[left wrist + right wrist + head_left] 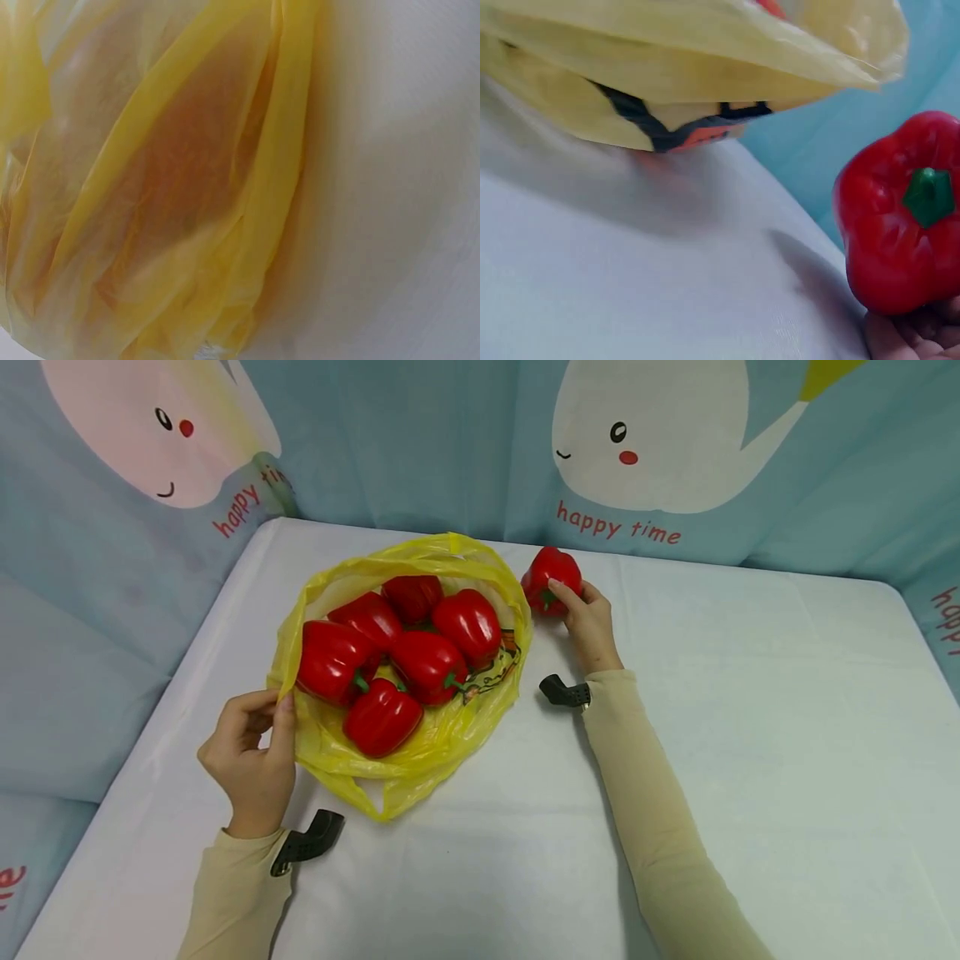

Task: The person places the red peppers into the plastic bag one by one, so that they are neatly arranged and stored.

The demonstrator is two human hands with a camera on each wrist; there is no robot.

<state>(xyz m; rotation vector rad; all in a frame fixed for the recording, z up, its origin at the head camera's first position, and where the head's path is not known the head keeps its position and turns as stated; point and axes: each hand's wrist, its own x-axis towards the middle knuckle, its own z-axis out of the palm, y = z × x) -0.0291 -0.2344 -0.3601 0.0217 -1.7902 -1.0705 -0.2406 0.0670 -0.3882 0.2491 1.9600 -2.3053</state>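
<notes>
A yellow plastic bag (450, 739) lies wide-mouthed on the table with several red bell peppers (427, 667) inside. My left hand (255, 760) pinches the bag's left rim between thumb and fingers. To the right of the bag, my right hand (591, 625) grips one more red bell pepper (551, 575). In the right wrist view this bell pepper (896, 217) shows its green stem towards the camera, with fingers under it. The left wrist view holds only the bag's crumpled yellow side (277, 187); the left hand is out of that view.
A white cloth covers the table (750, 735). Behind it hangs a blue curtain (442, 452) with whale pictures, close to the table's back edge. Black wrist cameras (318, 835) stick out from both sleeves.
</notes>
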